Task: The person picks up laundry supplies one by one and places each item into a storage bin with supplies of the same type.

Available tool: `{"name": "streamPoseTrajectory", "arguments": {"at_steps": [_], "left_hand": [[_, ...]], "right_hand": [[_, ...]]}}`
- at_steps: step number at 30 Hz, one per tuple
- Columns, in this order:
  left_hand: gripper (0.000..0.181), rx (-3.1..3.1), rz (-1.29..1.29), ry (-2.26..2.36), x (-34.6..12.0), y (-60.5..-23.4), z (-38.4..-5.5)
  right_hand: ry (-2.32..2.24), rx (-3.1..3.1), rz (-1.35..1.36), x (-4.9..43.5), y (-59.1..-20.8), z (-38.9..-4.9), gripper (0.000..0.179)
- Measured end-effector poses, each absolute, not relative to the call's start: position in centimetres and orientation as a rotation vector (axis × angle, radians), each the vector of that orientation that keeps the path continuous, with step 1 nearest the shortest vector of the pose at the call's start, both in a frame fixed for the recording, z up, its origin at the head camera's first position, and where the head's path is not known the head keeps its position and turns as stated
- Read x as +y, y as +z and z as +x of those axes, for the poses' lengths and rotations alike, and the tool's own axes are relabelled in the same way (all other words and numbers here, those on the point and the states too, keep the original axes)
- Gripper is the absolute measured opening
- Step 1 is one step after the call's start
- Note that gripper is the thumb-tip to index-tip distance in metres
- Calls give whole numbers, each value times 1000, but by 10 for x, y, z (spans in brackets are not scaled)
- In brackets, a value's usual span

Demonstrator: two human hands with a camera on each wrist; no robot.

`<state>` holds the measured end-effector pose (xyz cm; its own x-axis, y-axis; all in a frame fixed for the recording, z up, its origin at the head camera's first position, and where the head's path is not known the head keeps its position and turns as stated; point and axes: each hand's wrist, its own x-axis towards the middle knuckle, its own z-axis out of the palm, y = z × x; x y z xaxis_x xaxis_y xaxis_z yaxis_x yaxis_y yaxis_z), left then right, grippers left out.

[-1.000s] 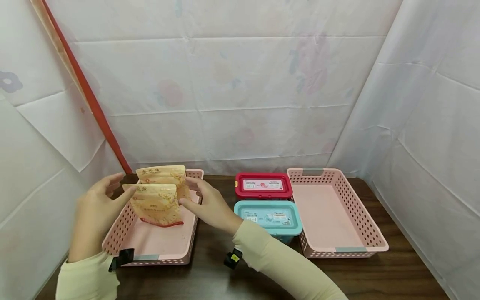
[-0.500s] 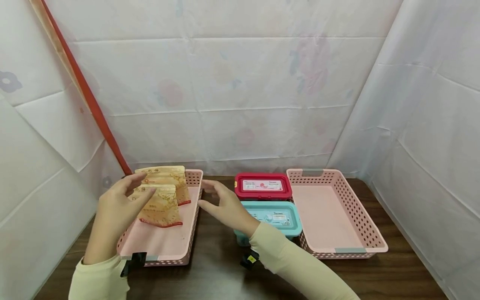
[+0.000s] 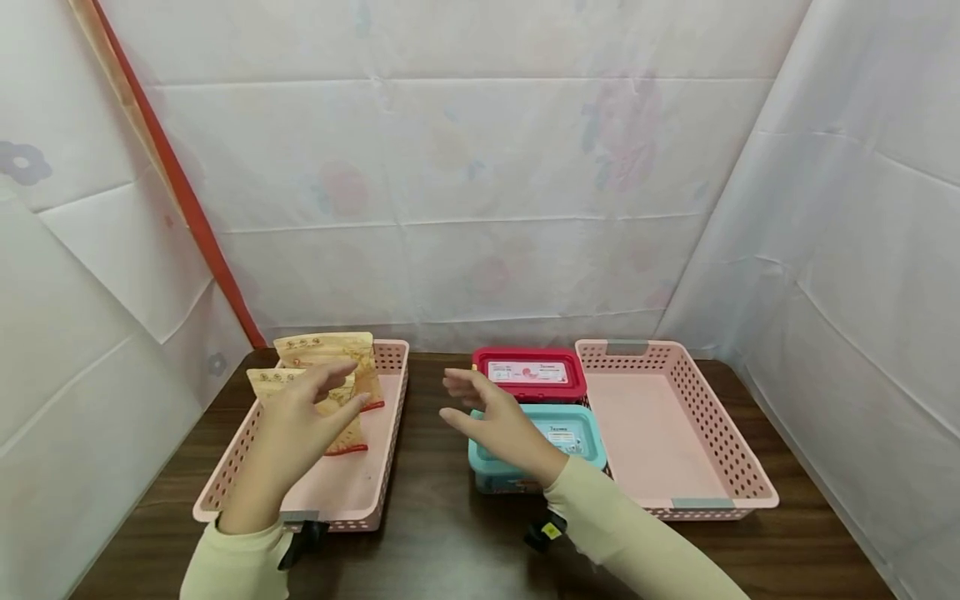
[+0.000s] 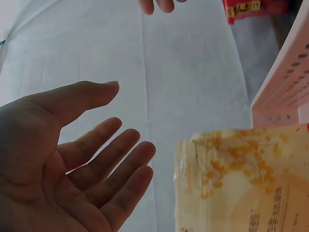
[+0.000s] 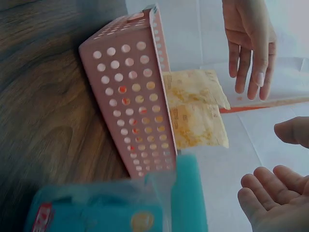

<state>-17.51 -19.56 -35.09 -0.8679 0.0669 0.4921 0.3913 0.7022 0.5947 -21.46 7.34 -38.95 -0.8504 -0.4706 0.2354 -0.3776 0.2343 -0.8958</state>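
Two yellow stand-up pouches with red bottom edges, the rear pouch (image 3: 330, 344) and the front pouch (image 3: 350, 439), stand one behind the other in the left pink basket (image 3: 352, 487). My left hand (image 3: 300, 429) hovers above that basket, holding nothing, and partly hides the front pouch in the head view. Its thumb and fingers are spread apart in the left wrist view. My right hand (image 3: 506, 423), also holding nothing, hangs over the left part of a container with a turquoise lid (image 3: 592, 433). Behind it stands a container with a red lid (image 3: 531, 387).
A second pink basket (image 3: 660, 425) with nothing in it stands right of the two lidded containers. Dark wooden table (image 3: 435, 533) shows between the left basket and the containers. White patterned cloth (image 3: 465, 167) hangs behind and at both sides.
Both hands have moved right: the right hand from the pouches to over the turquoise lid, the left hand away from the pouches' left edge. The pouches stay standing in the left basket.
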Motion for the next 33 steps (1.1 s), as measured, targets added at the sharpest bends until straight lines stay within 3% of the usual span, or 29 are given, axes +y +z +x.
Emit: {"name": "streamPoseTrajectory", "arguments": {"at_steps": [33], "left_hand": [[36, -2499, -508, -1527, -120, -391, -178]], "right_hand": [[-1662, 2555, -698, 167, -405, -184, 49]]}}
